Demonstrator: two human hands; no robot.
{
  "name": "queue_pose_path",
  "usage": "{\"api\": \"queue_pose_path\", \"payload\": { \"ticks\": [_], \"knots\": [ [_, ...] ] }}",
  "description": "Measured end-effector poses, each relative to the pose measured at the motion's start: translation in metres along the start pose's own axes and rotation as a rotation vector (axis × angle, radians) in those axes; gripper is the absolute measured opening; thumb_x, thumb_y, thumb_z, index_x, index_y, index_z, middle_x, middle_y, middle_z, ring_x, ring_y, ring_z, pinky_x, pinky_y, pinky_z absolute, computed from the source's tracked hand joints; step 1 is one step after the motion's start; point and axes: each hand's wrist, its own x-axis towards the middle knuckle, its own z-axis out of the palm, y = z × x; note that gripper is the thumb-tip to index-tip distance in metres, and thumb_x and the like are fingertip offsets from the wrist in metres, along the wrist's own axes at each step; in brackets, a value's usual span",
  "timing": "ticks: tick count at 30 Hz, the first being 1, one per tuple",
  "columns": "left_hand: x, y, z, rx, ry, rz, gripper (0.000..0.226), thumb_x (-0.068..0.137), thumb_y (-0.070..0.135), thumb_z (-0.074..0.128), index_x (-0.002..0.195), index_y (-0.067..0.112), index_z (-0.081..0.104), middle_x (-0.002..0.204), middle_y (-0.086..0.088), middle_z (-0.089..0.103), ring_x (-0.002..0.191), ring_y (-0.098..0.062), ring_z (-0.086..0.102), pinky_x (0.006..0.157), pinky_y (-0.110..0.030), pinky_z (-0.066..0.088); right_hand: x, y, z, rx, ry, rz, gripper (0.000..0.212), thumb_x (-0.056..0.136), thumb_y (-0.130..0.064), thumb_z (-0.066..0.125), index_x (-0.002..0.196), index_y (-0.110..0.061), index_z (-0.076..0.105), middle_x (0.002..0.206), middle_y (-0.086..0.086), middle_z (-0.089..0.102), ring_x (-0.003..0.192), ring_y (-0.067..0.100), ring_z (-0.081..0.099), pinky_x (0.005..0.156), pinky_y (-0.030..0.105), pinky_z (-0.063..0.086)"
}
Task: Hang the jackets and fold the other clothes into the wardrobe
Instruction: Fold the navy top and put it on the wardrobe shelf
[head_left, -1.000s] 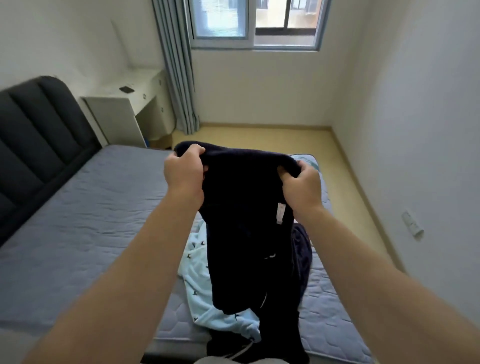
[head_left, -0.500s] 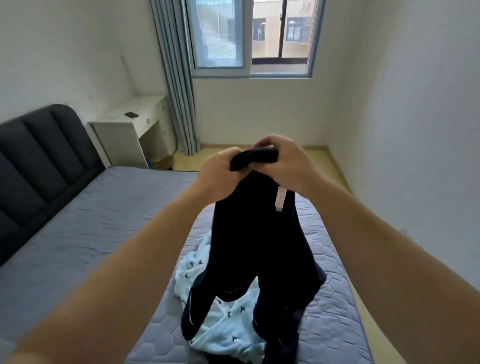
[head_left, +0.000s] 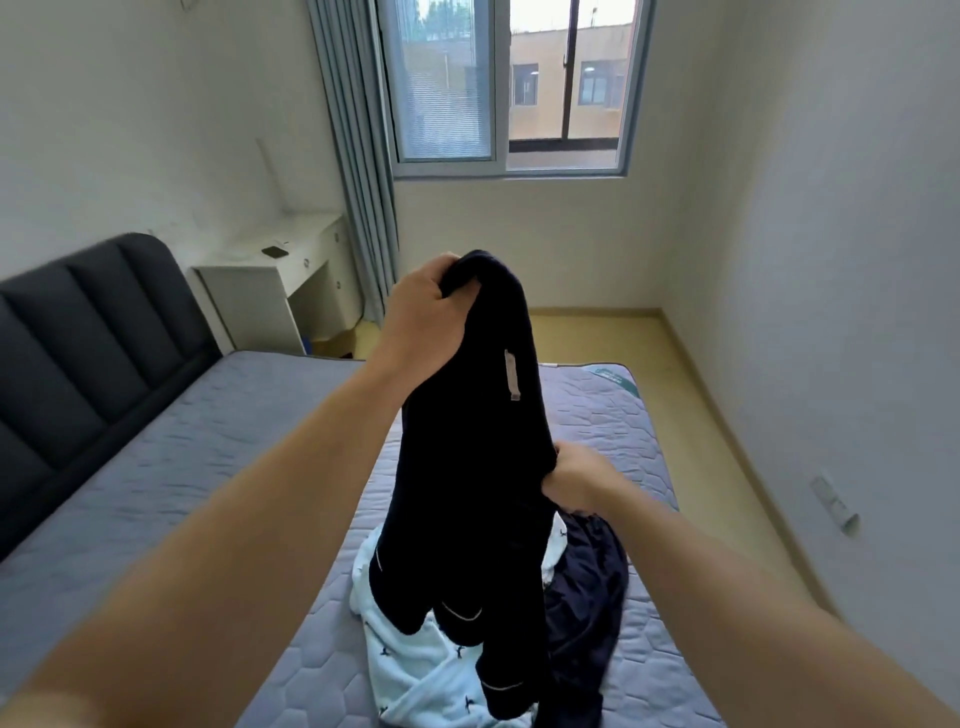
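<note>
Clenched around the bunched top of a dark navy garment (head_left: 467, 467), the left hand (head_left: 423, 317) holds it up above the bed (head_left: 156, 441), so the cloth hangs straight down with its white-piped hems dangling over a pale blue patterned garment (head_left: 415, 670) lying there. Lower and to the right, the right hand (head_left: 571, 478) pinches the hanging cloth's right edge, just above another dark garment (head_left: 587, 587) crumpled beside the pale blue one.
</note>
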Motion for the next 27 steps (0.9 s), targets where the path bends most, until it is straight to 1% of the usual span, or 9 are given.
{"api": "queue_pose_path", "payload": {
  "ticks": [2, 5, 9, 13, 15, 18, 20, 24, 27],
  "knots": [
    [0.002, -0.007, -0.004, -0.016, 0.046, -0.020, 0.015, 0.089, 0.038, 0.053, 0.085, 0.035, 0.066, 0.078, 0.013, 0.067, 0.074, -0.003, 0.062, 0.070, -0.027, 0.048, 0.005, -0.003, -0.016, -0.045, 0.016, 0.109, 0.020, 0.097, -0.006, 0.047, 0.111, -0.002, 0.060, 0.098, 0.020, 0.063, 0.080, 0.034, 0.065, 0.061, 0.039, 0.058],
    [0.006, -0.023, -0.017, -0.020, 0.154, -0.063, 0.018, 0.092, 0.031, 0.055, 0.080, 0.039, 0.064, 0.076, 0.025, 0.066, 0.073, 0.010, 0.059, 0.067, -0.012, 0.045, 0.014, -0.001, -0.052, 0.130, 0.306, 0.168, 0.024, 0.090, 0.001, 0.042, 0.100, -0.001, 0.063, 0.103, 0.019, 0.061, 0.081, 0.035, 0.065, 0.042, 0.034, 0.056],
    [0.008, -0.053, -0.042, 0.087, 0.173, -0.140, 0.021, 0.096, 0.036, 0.057, 0.076, 0.039, 0.063, 0.073, 0.020, 0.065, 0.071, 0.004, 0.059, 0.069, -0.027, 0.047, 0.021, -0.007, -0.101, 0.505, 0.506, 0.056, 0.037, 0.084, 0.000, 0.037, 0.101, -0.013, 0.066, 0.106, 0.015, 0.062, 0.097, 0.037, 0.064, 0.063, 0.053, 0.062],
    [0.011, -0.074, -0.060, 0.225, 0.162, -0.185, 0.025, 0.099, 0.046, 0.050, 0.082, 0.029, 0.060, 0.074, 0.011, 0.061, 0.081, -0.024, 0.063, 0.070, -0.038, 0.047, 0.017, -0.016, -0.130, 0.119, 0.578, -0.091, 0.027, 0.068, -0.027, 0.051, 0.086, -0.015, 0.068, 0.081, 0.007, 0.069, 0.078, 0.027, 0.067, 0.061, 0.032, 0.054],
    [0.012, -0.081, -0.070, 0.346, 0.124, -0.160, 0.028, 0.099, 0.048, 0.047, 0.083, 0.027, 0.058, 0.071, 0.010, 0.057, 0.079, -0.028, 0.059, 0.066, -0.036, 0.041, 0.014, -0.014, -0.136, -0.073, 0.477, -0.129, 0.033, 0.060, -0.042, 0.056, 0.086, -0.023, 0.064, 0.082, -0.002, 0.063, 0.077, 0.018, 0.062, 0.059, 0.026, 0.045],
    [0.008, -0.086, -0.083, 0.479, 0.004, -0.094, 0.031, 0.095, 0.051, 0.049, 0.074, 0.030, 0.058, 0.067, 0.010, 0.058, 0.068, -0.020, 0.058, 0.057, -0.030, 0.037, 0.017, 0.000, -0.137, -0.445, 0.319, -0.112, 0.043, 0.068, -0.025, 0.062, 0.111, -0.026, 0.056, 0.103, 0.002, 0.046, 0.099, 0.024, 0.053, 0.080, 0.036, 0.053],
    [0.003, -0.090, -0.086, 0.517, -0.101, -0.101, 0.028, 0.096, 0.049, 0.055, 0.073, 0.034, 0.062, 0.064, 0.014, 0.061, 0.064, -0.008, 0.059, 0.054, -0.026, 0.039, 0.020, 0.012, -0.135, -0.555, 0.445, -0.116, 0.034, 0.080, -0.017, 0.058, 0.113, -0.020, 0.057, 0.104, 0.004, 0.044, 0.107, 0.031, 0.052, 0.087, 0.038, 0.049],
    [-0.012, -0.104, -0.076, 0.460, -0.229, -0.169, 0.011, 0.094, 0.031, 0.067, 0.086, 0.036, 0.072, 0.061, 0.020, 0.064, 0.058, 0.001, 0.059, 0.053, -0.016, 0.040, 0.018, 0.023, -0.124, -0.331, 0.635, -0.030, 0.004, 0.090, -0.024, 0.058, 0.091, -0.021, 0.056, 0.100, 0.006, 0.056, 0.104, 0.032, 0.055, 0.084, 0.037, 0.038],
    [-0.022, -0.114, -0.065, 0.376, -0.216, -0.231, 0.011, 0.093, 0.020, 0.068, 0.090, 0.028, 0.074, 0.071, 0.017, 0.067, 0.065, 0.000, 0.060, 0.057, -0.014, 0.043, 0.014, 0.037, -0.113, -0.021, 0.697, 0.008, 0.014, 0.090, -0.027, 0.058, 0.091, -0.014, 0.054, 0.097, 0.010, 0.062, 0.095, 0.034, 0.058, 0.086, 0.043, 0.050]
  ]
}}
